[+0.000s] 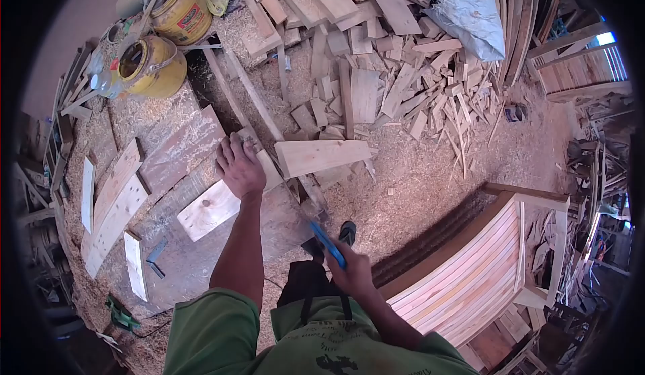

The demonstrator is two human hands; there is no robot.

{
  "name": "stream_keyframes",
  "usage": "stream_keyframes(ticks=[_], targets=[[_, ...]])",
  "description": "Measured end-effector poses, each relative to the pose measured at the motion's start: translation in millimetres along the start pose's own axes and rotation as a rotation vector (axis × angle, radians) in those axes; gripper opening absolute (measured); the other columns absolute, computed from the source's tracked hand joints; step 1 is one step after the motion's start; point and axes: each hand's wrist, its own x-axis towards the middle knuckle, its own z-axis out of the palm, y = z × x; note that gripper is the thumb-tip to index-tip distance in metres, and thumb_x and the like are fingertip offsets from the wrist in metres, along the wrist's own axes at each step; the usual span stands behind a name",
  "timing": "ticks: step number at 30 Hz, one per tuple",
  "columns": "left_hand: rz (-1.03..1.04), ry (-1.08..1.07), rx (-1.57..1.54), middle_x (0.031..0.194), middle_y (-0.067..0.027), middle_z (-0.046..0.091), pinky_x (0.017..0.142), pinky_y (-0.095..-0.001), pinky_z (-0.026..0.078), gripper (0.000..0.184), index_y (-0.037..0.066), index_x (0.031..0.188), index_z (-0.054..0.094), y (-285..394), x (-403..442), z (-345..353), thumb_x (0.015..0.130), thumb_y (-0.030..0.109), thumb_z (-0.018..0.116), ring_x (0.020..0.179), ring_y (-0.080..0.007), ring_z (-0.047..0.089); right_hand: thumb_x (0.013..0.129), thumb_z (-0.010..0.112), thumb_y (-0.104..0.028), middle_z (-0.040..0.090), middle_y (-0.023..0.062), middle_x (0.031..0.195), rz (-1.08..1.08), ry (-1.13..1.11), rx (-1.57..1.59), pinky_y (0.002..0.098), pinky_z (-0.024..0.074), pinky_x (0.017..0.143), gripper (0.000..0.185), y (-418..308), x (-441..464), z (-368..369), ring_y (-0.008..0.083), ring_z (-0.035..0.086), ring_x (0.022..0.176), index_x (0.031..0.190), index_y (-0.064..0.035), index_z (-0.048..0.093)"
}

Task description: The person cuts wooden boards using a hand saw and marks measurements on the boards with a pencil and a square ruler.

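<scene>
My left hand (240, 167) lies on a pale wooden board (209, 210), fingers spread and pressing down near its far end. My right hand (351, 267) is closed round the blue handle of a handsaw (327, 244). Its thin blade points away from me toward the board's right end and is hard to make out against the wood. Just right of there, a pale tapered plank piece (322, 156) sticks out over the sawdust. The board rests on a low worn work surface (262, 224).
Curved planks (117, 203), a small blue-black square (156, 257) and a green tool (121, 314) lie left. Yellow buckets (153, 69) stand far left. Wood offcuts (430, 86) heap up ahead. A slatted wooden frame (463, 267) stands close on my right.
</scene>
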Motion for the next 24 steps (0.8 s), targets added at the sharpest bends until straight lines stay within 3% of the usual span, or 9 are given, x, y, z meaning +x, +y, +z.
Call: stream_keyframes(ticks=[6, 9, 12, 15, 18, 19, 21, 22, 24], targets=[[-0.008, -0.002, 0.016, 0.158, -0.0143, 0.056, 0.125, -0.0549, 0.032, 0.049, 0.012, 0.154, 0.057, 1, 2, -1, 0.114, 0.039, 0.045, 0.150, -0.0374, 0.046, 0.099, 0.074, -0.020, 0.072, 0.0159, 0.075, -0.174, 0.083, -0.026, 0.0485, 0.0569, 0.061, 0.032, 39, 50, 36, 0.0407, 0.073, 0.066, 0.127, -0.0053, 0.073], [-0.004, 0.000, 0.015, 0.158, -0.0140, 0.056, 0.125, -0.0551, 0.032, 0.049, 0.012, 0.154, 0.057, -1, -3, 0, 0.114, 0.039, 0.045, 0.150, -0.0376, 0.046, 0.099, 0.074, -0.020, 0.070, 0.0157, 0.072, -0.105, 0.060, 0.062, 0.0482, 0.0553, 0.060, 0.027, 45, 84, 58, 0.0407, 0.071, 0.064, 0.121, -0.0048, 0.074], [0.012, 0.007, 0.018, 0.158, -0.0139, 0.056, 0.125, -0.0556, 0.032, 0.050, 0.013, 0.154, 0.057, -2, 0, -2, 0.114, 0.039, 0.045, 0.150, -0.0377, 0.045, 0.099, 0.074, -0.021, 0.068, 0.0154, 0.069, -0.100, 0.096, 0.065, 0.0469, 0.0545, 0.059, 0.027, 47, 63, 58, 0.0371, 0.071, 0.062, 0.121, -0.0046, 0.075], [0.018, 0.020, 0.008, 0.158, -0.0139, 0.056, 0.124, -0.0563, 0.032, 0.049, 0.013, 0.153, 0.058, -1, 1, 0, 0.113, 0.040, 0.046, 0.150, -0.0378, 0.045, 0.099, 0.075, -0.022, 0.065, 0.0132, 0.065, -0.063, 0.107, 0.133, 0.0435, 0.0534, 0.057, 0.029, 51, 36, 33, 0.0295, 0.070, 0.058, 0.123, -0.0059, 0.076], [0.056, -0.019, -0.007, 0.156, -0.0146, 0.057, 0.123, -0.0573, 0.033, 0.048, 0.012, 0.149, 0.060, -2, -5, 9, 0.112, 0.040, 0.048, 0.149, -0.0384, 0.046, 0.102, 0.073, -0.024, 0.061, 0.0037, 0.062, 0.020, 0.106, 0.125, 0.0334, 0.0474, 0.053, 0.027, 43, 16, 4, 0.0104, 0.059, 0.055, 0.119, -0.0040, 0.077], [0.059, -0.017, 0.004, 0.156, -0.0149, 0.057, 0.123, -0.0578, 0.033, 0.047, 0.012, 0.148, 0.061, -7, -2, 9, 0.112, 0.040, 0.048, 0.149, -0.0386, 0.046, 0.102, 0.073, -0.023, 0.060, 0.0027, 0.063, -0.036, 0.114, 0.060, 0.0327, 0.0471, 0.053, 0.027, 44, 12, -5, 0.0086, 0.058, 0.056, 0.121, -0.0039, 0.077], [0.044, 0.036, -0.056, 0.154, -0.0181, 0.057, 0.124, -0.0589, 0.033, 0.052, 0.011, 0.146, 0.060, -18, -7, 22, 0.109, 0.045, 0.053, 0.148, -0.0399, 0.046, 0.103, 0.072, -0.021, 0.059, 0.0013, 0.063, -0.136, 0.080, 0.014, 0.0310, 0.0461, 0.052, 0.029, 20, 16, -22, 0.0062, 0.055, 0.057, 0.126, -0.0030, 0.075], [0.023, -0.094, -0.037, 0.159, -0.0206, 0.051, 0.126, -0.0604, 0.030, 0.065, 0.009, 0.153, 0.054, -15, -6, 9, 0.105, 0.052, 0.058, 0.151, -0.0412, 0.043, 0.103, 0.072, -0.020, 0.060, 0.0015, 0.063, -0.197, 0.103, 0.020, 0.0302, 0.0455, 0.052, 0.030, 6, 21, -23, 0.0060, 0.055, 0.057, 0.127, -0.0031, 0.075], [0.168, -0.094, -0.181, 0.173, -0.0246, 0.031, 0.131, -0.0644, 0.019, 0.087, 0.009, 0.168, 0.036, -26, -17, -3, 0.101, 0.058, 0.063, 0.161, -0.0437, 0.028, 0.100, 0.074, -0.016, 0.062, 0.0035, 0.065, -0.231, 0.092, 0.022, 0.0302, 0.0470, 0.054, 0.035, -10, 31, -19, 0.0066, 0.054, 0.057, 0.132, -0.0011, 0.074]])
